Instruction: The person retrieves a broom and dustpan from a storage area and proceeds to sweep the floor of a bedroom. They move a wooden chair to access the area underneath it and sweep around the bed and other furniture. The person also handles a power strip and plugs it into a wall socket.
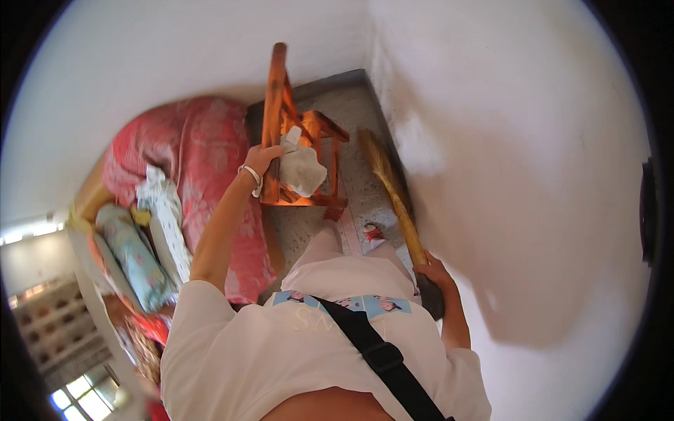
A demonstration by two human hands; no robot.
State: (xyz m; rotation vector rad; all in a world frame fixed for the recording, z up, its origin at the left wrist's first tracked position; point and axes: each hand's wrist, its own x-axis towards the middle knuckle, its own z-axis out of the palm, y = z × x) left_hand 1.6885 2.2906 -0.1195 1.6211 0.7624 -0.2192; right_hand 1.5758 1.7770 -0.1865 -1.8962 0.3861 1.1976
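Note:
My left hand point(261, 160) is closed round an upright of a varnished wooden chair point(274, 98), which is tilted over the floor ahead of me. A pale grey cloth point(303, 172) shows against the chair, right beside my left fingers; I cannot tell whether they hold it too. My right hand point(437, 272), low on my right, is wrapped round the handle of a straw broom point(401, 214). The broom slants forward, its bristles point(375, 153) near the floor beside the right wall.
On the left, a large bulky form under a red patterned cover point(210, 161) bulges close to my left arm. A blue floral rolled bundle point(137, 256) and other fabrics lie beyond it. The white wall point(519, 175) stands close on my right, meeting the speckled floor point(302, 231) in a corner ahead.

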